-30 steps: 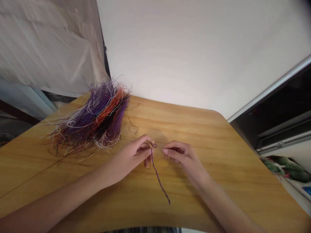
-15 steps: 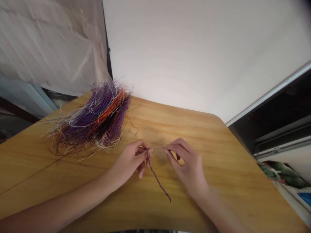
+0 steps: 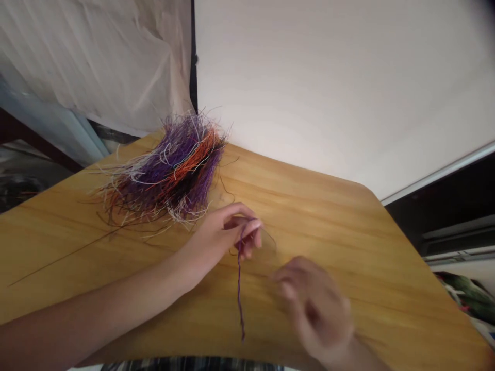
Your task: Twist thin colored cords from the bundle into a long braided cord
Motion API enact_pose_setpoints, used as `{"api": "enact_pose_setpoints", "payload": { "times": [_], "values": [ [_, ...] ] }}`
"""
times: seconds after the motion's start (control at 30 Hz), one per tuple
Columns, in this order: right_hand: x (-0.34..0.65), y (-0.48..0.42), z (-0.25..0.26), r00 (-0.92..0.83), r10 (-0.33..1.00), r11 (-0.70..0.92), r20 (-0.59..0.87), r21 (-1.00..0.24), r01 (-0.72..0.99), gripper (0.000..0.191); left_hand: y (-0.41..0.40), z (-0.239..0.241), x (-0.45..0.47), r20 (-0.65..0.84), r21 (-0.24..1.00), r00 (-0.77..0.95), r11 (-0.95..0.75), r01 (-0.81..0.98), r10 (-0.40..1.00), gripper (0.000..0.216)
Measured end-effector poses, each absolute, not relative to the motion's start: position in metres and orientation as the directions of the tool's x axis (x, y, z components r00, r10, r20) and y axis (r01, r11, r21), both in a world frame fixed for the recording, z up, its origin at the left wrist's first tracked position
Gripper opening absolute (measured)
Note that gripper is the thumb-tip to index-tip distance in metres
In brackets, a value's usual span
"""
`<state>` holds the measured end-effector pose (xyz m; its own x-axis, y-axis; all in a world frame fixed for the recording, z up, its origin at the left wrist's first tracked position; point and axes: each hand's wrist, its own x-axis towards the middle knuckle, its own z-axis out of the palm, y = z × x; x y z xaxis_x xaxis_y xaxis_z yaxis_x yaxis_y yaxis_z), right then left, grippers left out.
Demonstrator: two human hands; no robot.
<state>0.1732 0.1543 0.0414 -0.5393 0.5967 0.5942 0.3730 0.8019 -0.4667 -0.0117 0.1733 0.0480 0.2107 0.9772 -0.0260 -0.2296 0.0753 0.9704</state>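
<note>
My left hand (image 3: 228, 229) pinches the top of a thin twisted purple cord (image 3: 240, 288) over the wooden table (image 3: 348, 247). The cord hangs down from the fingertips toward me. A thin strand runs from that pinch to the right, toward my right hand (image 3: 313, 304). My right hand is lower and nearer to me, smeared by motion, fingers curled; what it holds cannot be made out. Behind my left hand lies a heap of purple, orange, black and white threads (image 3: 170, 172).
Loose single threads (image 3: 77, 247) trail from the heap across the left of the table. A pale wall (image 3: 328, 87) stands behind the table and a crumpled white sheet (image 3: 96, 56) hangs at the back left. Dark shelving (image 3: 456, 216) is at the right.
My right hand has pulled away from my left, down and toward me. The left hand keeps its pinch on the cord, which now hangs straighter. The view has shifted.
</note>
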Motion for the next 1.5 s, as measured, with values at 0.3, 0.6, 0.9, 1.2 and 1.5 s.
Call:
{"api": "enact_pose_setpoints", "payload": {
  "times": [0.3,0.6,0.9,1.2,1.5],
  "values": [
    [0.165,0.161,0.043,-0.350,0.909,0.344,0.226,-0.882,0.323,0.013,0.165,0.035,-0.004,-0.084,0.925,0.460,0.241,-0.295,0.884,0.014],
    [0.168,0.156,0.041,-0.297,0.899,0.422,0.322,-0.820,0.387,0.012,0.165,0.039,-0.004,-0.174,0.938,0.480,0.293,-0.185,0.860,0.014],
    [0.171,0.163,0.049,-0.231,0.937,0.335,0.263,-0.865,0.373,0.013,0.167,0.048,-0.007,-0.096,0.982,0.404,0.152,-0.110,0.910,0.017],
    [0.169,0.169,0.053,-0.346,0.932,0.223,0.111,-0.926,0.305,0.015,0.166,0.044,-0.009,-0.085,0.994,0.444,0.109,-0.029,0.892,0.017],
    [0.168,0.174,0.046,-0.336,0.941,0.096,0.026,-0.976,0.196,0.017,0.159,0.045,-0.006,0.496,0.199,0.499,-0.652,0.732,0.711,0.027]
  ]
}}
